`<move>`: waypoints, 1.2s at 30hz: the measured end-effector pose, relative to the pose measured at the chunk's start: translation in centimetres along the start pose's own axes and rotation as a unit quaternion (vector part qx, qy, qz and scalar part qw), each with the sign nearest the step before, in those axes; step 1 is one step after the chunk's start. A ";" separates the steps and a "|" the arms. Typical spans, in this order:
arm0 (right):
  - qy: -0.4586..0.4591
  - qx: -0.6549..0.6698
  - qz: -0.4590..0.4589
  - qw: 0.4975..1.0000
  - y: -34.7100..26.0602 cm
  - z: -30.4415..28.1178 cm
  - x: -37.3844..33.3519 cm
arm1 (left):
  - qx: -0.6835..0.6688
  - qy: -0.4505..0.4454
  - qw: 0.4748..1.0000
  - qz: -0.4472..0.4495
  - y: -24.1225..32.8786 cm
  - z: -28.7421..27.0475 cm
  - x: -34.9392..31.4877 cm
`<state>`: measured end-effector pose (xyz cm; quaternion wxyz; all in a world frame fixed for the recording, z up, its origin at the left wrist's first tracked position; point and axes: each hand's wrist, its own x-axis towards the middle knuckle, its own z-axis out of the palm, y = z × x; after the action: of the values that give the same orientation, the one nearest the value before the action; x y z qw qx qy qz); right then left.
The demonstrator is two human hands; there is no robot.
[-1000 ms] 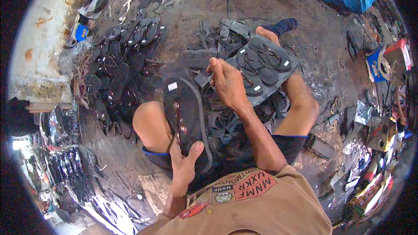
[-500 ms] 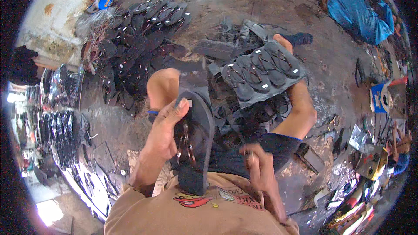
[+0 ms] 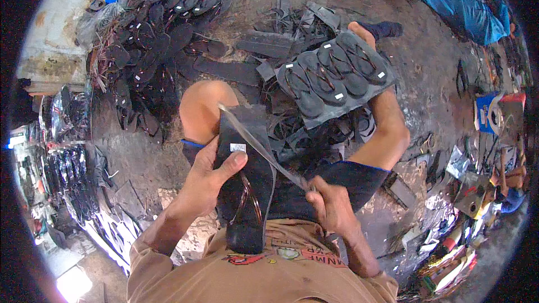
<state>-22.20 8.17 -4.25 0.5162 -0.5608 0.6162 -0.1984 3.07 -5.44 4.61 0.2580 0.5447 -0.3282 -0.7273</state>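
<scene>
My left hand (image 3: 205, 182) is closed on the left side of a black flip-flop (image 3: 233, 168), its thumb pressed just below a white label. The flip-flop lies lengthwise over my lap, its glossy brown straps towards me and its near end against my shirt. My right hand (image 3: 334, 205) is closed on the lower end of a long, thin grey strip (image 3: 261, 147). The strip runs up and left across the flip-flop to its far left corner. Whether it is still joined there I cannot tell.
Several flip-flops lie on a dark sheet (image 3: 314, 118) resting on my right leg. A heap of black flip-flops (image 3: 160, 45) covers the floor at far left, with rubber offcuts (image 3: 269, 45) nearby. A blue plastic bag (image 3: 463, 5) lies far right; a person's arm (image 3: 511, 178) shows at the right edge.
The grey strip now stretches from the flip-flop to my right hand. The flip-flop's far end has tilted, and my left thumb has moved from beside the label to below it.
</scene>
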 end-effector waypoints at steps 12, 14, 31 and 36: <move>-0.123 -0.208 -0.128 0.962 -11.4 -7.8 14.1 | 0.138 -0.073 0.988 0.010 0.4 -1.4 2.2; -0.072 -0.145 -0.162 0.973 -10.4 -7.9 13.3 | 0.120 -0.069 0.990 -0.015 0.7 -1.5 2.2; 0.206 0.101 -0.072 0.971 -2.6 0.0 4.1 | -0.326 0.123 0.919 0.185 -1.7 6.0 8.9; 0.132 0.023 0.093 0.987 -0.4 1.2 -5.2 | -0.358 0.118 0.919 0.111 -3.8 5.0 5.8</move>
<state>-21.77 13.11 -2.25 0.4597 -0.4579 0.7235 -0.2357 -3.34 -6.21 -0.93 0.5519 0.4575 -0.0713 -0.6936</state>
